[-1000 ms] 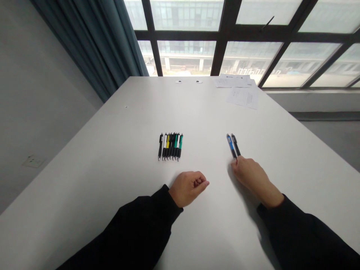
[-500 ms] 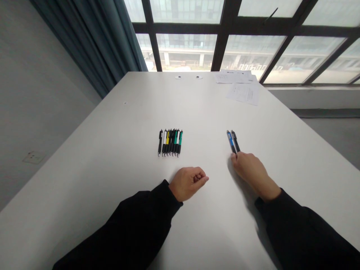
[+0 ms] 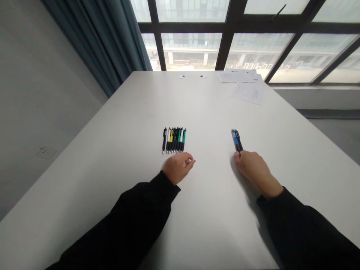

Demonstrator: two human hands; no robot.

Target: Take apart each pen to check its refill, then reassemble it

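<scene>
My right hand (image 3: 253, 167) is closed around the lower ends of two pens, a blue pen (image 3: 235, 139) and a black pen (image 3: 239, 139), which lie side by side and point away from me. My left hand (image 3: 179, 166) is loosely curled, thumb near the index finger, and nothing shows in it. Just beyond that hand lies a row of several pens: a black pen (image 3: 164, 140) slightly apart at the left end, then white, yellow, black and green ones, with a green pen (image 3: 184, 139) at the right end.
The pens rest on a white table (image 3: 208, 225). Papers (image 3: 239, 76) lie at its far right corner, and two small white fittings with dark centres sit near the far edge. Beyond are a blue curtain (image 3: 112, 41) and windows; a grey wall stands to the left.
My left hand has moved forward and left, closer to the row of pens. The blue and black pens in my right hand now lie closer together. The camera view has shifted slightly.
</scene>
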